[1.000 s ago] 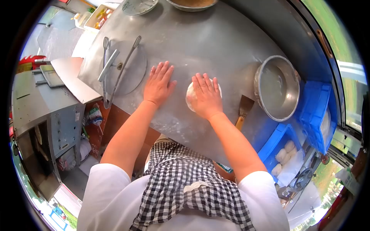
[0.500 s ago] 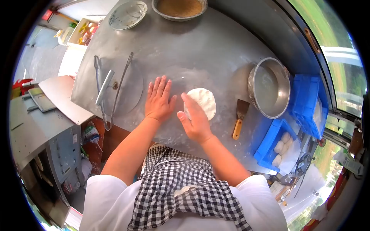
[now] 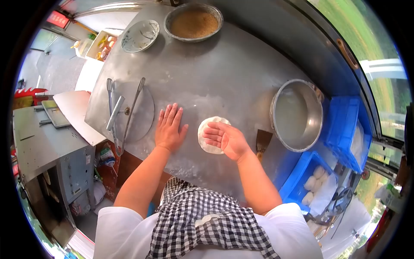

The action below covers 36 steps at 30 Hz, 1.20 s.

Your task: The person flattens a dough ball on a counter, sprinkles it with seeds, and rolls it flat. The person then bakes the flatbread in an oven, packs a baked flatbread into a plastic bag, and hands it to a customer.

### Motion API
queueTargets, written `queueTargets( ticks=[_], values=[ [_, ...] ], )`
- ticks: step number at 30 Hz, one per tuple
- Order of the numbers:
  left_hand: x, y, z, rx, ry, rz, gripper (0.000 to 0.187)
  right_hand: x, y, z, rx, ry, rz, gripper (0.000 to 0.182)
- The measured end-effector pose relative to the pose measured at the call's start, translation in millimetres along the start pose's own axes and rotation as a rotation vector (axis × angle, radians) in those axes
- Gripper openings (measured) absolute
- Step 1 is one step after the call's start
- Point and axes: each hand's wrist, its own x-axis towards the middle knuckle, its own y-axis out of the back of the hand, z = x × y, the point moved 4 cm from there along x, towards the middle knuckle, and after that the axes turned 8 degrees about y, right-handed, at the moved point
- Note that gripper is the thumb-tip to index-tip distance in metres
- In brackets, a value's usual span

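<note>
A round, flattened piece of white dough (image 3: 209,147) lies on the grey metal worktop (image 3: 181,77). My right hand (image 3: 228,140) is over its right part, palm turned up and fingers stretched to the left, hiding some of the dough. To the left of the dough, my left hand (image 3: 169,131) lies flat on the worktop with fingers extended, apart from the dough. Neither hand holds anything. Just right of my right hand is a scraper (image 3: 263,140), its wooden handle partly covered by my wrist.
A metal basin of cloudy liquid (image 3: 275,125) stands at the right, near blue crates (image 3: 295,172) holding several dough balls (image 3: 318,173). Long metal tongs (image 3: 115,113) rest at left. A pan of brown powder (image 3: 194,23) and a patterned bowl (image 3: 140,36) sit at the far edge.
My right hand has swung from the dough's left side to its right, turning palm up. My left hand stays flat on the worktop. The whole view has shifted slightly.
</note>
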Motion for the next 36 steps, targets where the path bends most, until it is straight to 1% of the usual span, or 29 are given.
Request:
queueTargets(
  ticks=[1, 2, 5, 6, 9, 11, 13, 16, 19, 20, 23, 25, 27, 30, 33, 34, 36],
  values=[
    [1.1, 0.6, 1.9, -0.006, 0.001, 0.006, 0.066, 5.5, 5.5, -6.3, -0.019, -0.015, 0.006, 0.039],
    [-1.5, 0.1, 3.8, -0.021, -0.001, -0.002, 0.065, 8.7, 14.5, -11.7, -0.16, -0.056, 0.089, 0.039],
    [1.3, 3.0, -2.1, -0.045, 0.004, 0.005, 0.066, 19.5, -1.2, -38.7, -0.245, -0.043, 0.021, 0.037],
    [-0.9, 5.3, 0.3, -0.054, 0.008, -0.002, 0.066, 27.3, -7.8, -48.4, -0.251, 0.079, -0.02, 0.034],
    [3.5, 5.2, 1.6, -0.056, 0.013, -0.012, 0.065, 53.0, -41.5, -108.4, -0.238, 0.301, -0.018, 0.034],
    [5.6, 6.6, -0.2, -0.054, 0.009, -0.015, 0.064, 88.3, -55.3, -141.9, -0.244, 0.41, 0.07, 0.032],
    [4.0, 5.9, -1.1, -0.063, 0.007, -0.022, 0.064, 131.7, -68.8, -164.5, -0.156, 0.424, 0.103, 0.03],
    [4.7, 7.7, -1.9, -0.092, 0.007, -0.037, 0.065, 185.6, -96.5, -185.9, -0.238, 0.458, 0.166, 0.031],
    [4.6, 6.1, -3.4, -0.108, 0.005, -0.035, 0.066, 235.9, -113.9, -194.2, -0.125, 0.386, 0.183, 0.033],
    [4.6, 5.4, -3.9, -0.109, 0.001, -0.029, 0.066, 247.0, -114.7, -196.3, -0.149, 0.4, 0.23, 0.033],
    [5.4, 7.9, -3.0, -0.118, 0.002, -0.034, 0.066, 262.7, -104.6, -192.5, -0.256, 0.426, 0.219, 0.027],
    [5.1, 9.8, -4.6, -0.136, 0.011, -0.04, 0.066, 217.6, -104.3, -186.5, -0.238, 0.481, 0.153, 0.023],
    [6.0, 7.7, -5.9, -0.167, 0.011, -0.042, 0.065, 170.4, -82.8, -174.3, -0.216, 0.479, 0.241, 0.02],
    [6.5, 9.0, -4.9, -0.165, 0.01, -0.045, 0.064, 156.7, -49.0, -153.1, -0.19, 0.491, 0.373, 0.022],
    [7.0, 9.4, -3.5, -0.132, -0.008, -0.036, 0.064, 151.4, -52.4, -139.3, -0.232, 0.341, 0.169, 0.028],
    [6.1, 9.5, -3.1, -0.131, -0.008, -0.041, 0.064, 139.4, -57.0, -142.8, -0.333, 0.286, 0.166, 0.033],
    [7.7, 9.1, -3.3, -0.131, -0.005, -0.041, 0.064, 113.7, -59.8, -156.6, -0.553, 0.248, 0.242, 0.035]
  ],
)
